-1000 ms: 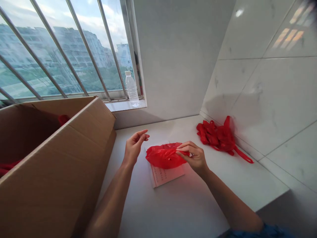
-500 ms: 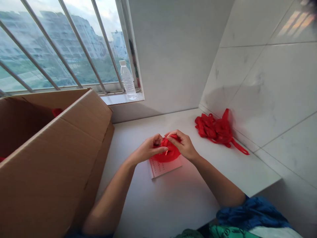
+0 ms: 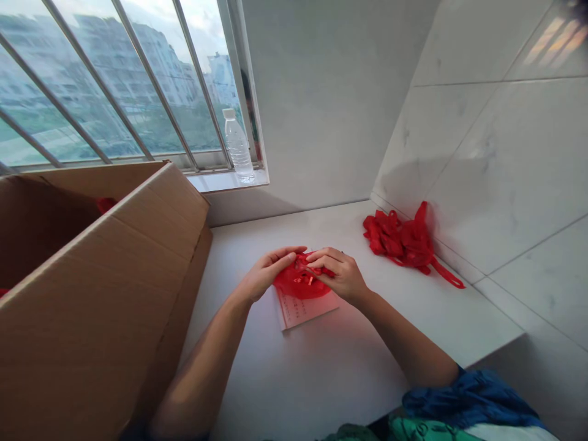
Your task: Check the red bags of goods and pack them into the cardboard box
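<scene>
A thin red plastic bag point(image 3: 301, 286), crumpled at the top, is between my two hands over the table. My left hand point(image 3: 269, 274) has the bag's left upper edge between thumb and outstretched fingers. With bent fingers, my right hand point(image 3: 340, 274) grips its right upper part. A booklet with a pale cover and rows of small print point(image 3: 298, 312) lies under the bag or partly in it; I cannot tell which. Its near corner sticks out toward me.
On the left stands a large open cardboard box point(image 3: 119, 269) with red material inside. A heap of red plastic bags point(image 3: 404, 239) lies by the tiled wall on the white table point(image 3: 294, 380). A clear water bottle point(image 3: 239, 150) stands on the windowsill beside a barred window.
The gathered top of the bag has been spread wider. My left fingers have straightened and shifted slightly left, while my right fingers have bent lower over the bag. The booklet stays in place.
</scene>
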A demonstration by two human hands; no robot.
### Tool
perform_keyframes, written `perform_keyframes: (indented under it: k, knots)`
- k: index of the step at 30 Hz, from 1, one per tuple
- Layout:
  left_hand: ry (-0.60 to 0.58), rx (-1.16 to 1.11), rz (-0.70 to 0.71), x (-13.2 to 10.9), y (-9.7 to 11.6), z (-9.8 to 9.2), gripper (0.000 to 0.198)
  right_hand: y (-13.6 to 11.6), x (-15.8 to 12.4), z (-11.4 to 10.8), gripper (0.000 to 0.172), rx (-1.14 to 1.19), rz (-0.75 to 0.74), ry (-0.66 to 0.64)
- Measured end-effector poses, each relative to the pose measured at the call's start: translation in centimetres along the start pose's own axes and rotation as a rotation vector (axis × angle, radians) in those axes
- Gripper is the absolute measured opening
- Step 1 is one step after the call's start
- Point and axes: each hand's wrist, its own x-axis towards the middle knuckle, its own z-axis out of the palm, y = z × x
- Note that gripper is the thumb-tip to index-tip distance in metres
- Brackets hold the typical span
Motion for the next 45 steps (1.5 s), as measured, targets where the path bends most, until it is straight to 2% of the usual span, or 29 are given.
perform_keyframes:
  k: [3,6,9,11,14,16,19,21,23,25,28,31,33,36,40,42,45]
  knots:
    - [0.178,-0.070,0.014,0.4,-0.6,-0.2,0.048,-0.3,-0.1,-0.1,0.013,-0.063,-0.053,-0.012]
    - [0.432,-0.061,0.154,1.3,-1.8,-1.7,0.045,-1.0,-0.9,-0.6,0.012,-0.055,-0.037,-0.010]
    - [0.714,-0.057,0.279,2.1,-3.6,-4.2,0.042,-1.2,-2.7,-1.7,0.006,0.051,0.088,0.005]
    - [0.789,-0.072,0.286,2.2,-4.9,-5.5,0.043,-0.8,-4.2,-2.6,0.001,0.143,0.239,-0.012]
    - [0.732,-0.101,0.217,1.5,-6.3,-6.1,0.060,0.7,-6.0,-4.0,0.024,0.291,0.486,-0.113]
    - [0.696,-0.038,0.140,0.7,-6.8,-6.0,0.066,1.9,-6.7,-4.8,0.039,0.272,0.567,-0.120]
    - [0.640,0.283,0.072,-0.4,-7.1,-5.2,0.058,3.3,-6.8,-4.9,0.051,-0.068,0.475,-0.107]
    - [0.564,0.554,0.146,-0.6,-7.0,-4.1,0.057,3.7,-6.1,-3.8,0.068,-0.277,0.328,-0.201]
    - [0.470,0.759,0.284,-0.1,-6.6,-2.8,0.056,3.7,-4.9,-2.1,0.079,-0.358,0.192,-0.300]
    - [0.380,0.823,0.378,0.7,-6.0,-1.4,0.048,3.6,-3.4,-0.3,0.076,-0.392,0.109,-0.334]
    - [0.335,0.597,0.316,1.9,-4.6,0.0,0.036,3.5,-1.2,1.5,0.063,-0.413,0.069,-0.328]
    - [0.408,0.296,0.237,2.3,-3.2,0.1,0.039,3.2,0.0,1.7,0.053,-0.394,0.082,-0.291]
    - [0.488,0.245,0.266,2.3,-2.7,-0.5,0.037,2.8,0.2,1.3,0.053,-0.371,0.095,-0.260]
    - [0.584,0.251,0.296,2.6,-3.3,-2.0,0.037,2.2,-0.6,0.9,0.054,-0.353,0.128,-0.235]
    - [0.604,0.272,0.248,3.1,-5.6,-3.9,0.040,2.5,-2.6,1.0,0.054,-0.350,0.249,-0.264]
    - [0.590,0.302,0.230,3.0,-6.2,-3.8,0.039,2.8,-3.3,1.0,0.056,-0.334,0.297,-0.299]
    - [0.510,0.494,0.293,1.9,-6.2,-2.3,0.037,3.1,-3.3,1.2,0.069,-0.331,0.280,-0.327]
